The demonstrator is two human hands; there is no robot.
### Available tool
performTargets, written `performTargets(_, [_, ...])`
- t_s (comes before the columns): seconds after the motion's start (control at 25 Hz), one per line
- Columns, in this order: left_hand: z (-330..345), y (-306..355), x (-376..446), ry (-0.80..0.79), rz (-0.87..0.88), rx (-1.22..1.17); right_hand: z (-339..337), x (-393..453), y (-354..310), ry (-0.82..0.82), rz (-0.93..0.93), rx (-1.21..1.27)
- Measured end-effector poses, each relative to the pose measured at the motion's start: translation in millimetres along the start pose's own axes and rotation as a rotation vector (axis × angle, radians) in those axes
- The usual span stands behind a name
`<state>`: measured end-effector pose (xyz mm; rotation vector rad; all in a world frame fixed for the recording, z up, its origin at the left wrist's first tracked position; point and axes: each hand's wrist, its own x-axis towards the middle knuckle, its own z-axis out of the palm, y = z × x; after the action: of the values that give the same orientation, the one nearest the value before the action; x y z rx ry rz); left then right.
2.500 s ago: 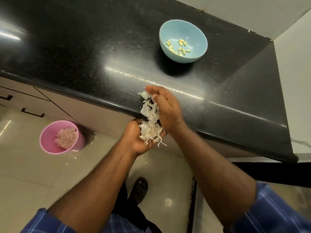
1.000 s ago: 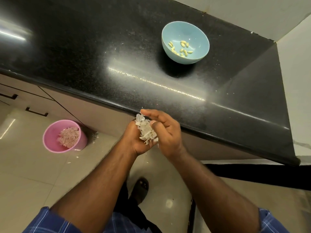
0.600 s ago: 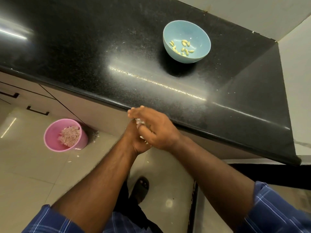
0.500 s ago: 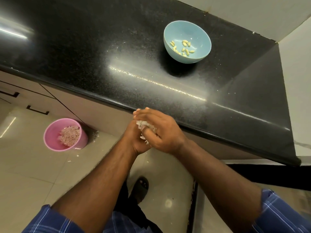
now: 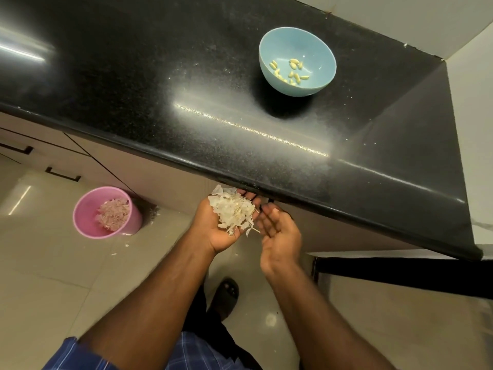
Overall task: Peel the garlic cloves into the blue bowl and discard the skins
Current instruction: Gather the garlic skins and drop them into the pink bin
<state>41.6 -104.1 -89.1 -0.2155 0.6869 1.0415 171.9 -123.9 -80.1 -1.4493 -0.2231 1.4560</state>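
My left hand [image 5: 213,237] is cupped palm up just below the counter's front edge, and a heap of white garlic skins [image 5: 233,209] lies in it. My right hand [image 5: 277,231] is beside it on the right, palm up, fingers relaxed and empty, close to the heap without covering it. The blue bowl [image 5: 316,50] stands on the black counter [image 5: 160,89] at the back right. Several peeled garlic cloves [image 5: 290,72] lie in its bottom.
A pink bin [image 5: 85,220] with skins inside stands on the tiled floor at the left, against the cabinet drawers. A few scraps lie on the floor near it. My foot in a dark sandal [image 5: 225,292] is below my hands. A wall corner closes the counter's right end.
My right hand, which was pressing down over the skins in my left palm, has lifted off and moved to the right. The heap now lies uncovered in my left hand.
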Motion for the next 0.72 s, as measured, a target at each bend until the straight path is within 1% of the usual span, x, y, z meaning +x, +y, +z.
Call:
performTargets(0.08, [0.4,-4.1,-4.9,-0.026,0.029,-0.033,14.3,-5.4,8.2,-0.032,0.091,0.101])
performTargets(0.24, [-2.9,-4.6,-12.2,-0.055,0.151,-0.099,37.9,-16.6,16.1,-0.059,0.156,0.223])
performTargets(0.4, [-14.4,1.4,-20.3,0.026,0.23,-0.176,58.0,-28.0,21.0,-0.101,0.212,0.277])
performTargets(0.48, [-21.8,8.2,-29.4,0.093,0.29,-0.211,69.7,-33.3,30.3,-0.119,0.237,0.278])
performTargets(0.64, [-40.3,27.4,-50.7,0.219,0.423,-0.276,96.9,-43.0,57.5,-0.158,0.275,0.196])
performTargets(0.72, [-50.0,37.4,-59.4,0.233,0.466,-0.303,109.4,-46.5,69.5,-0.182,0.288,0.153])
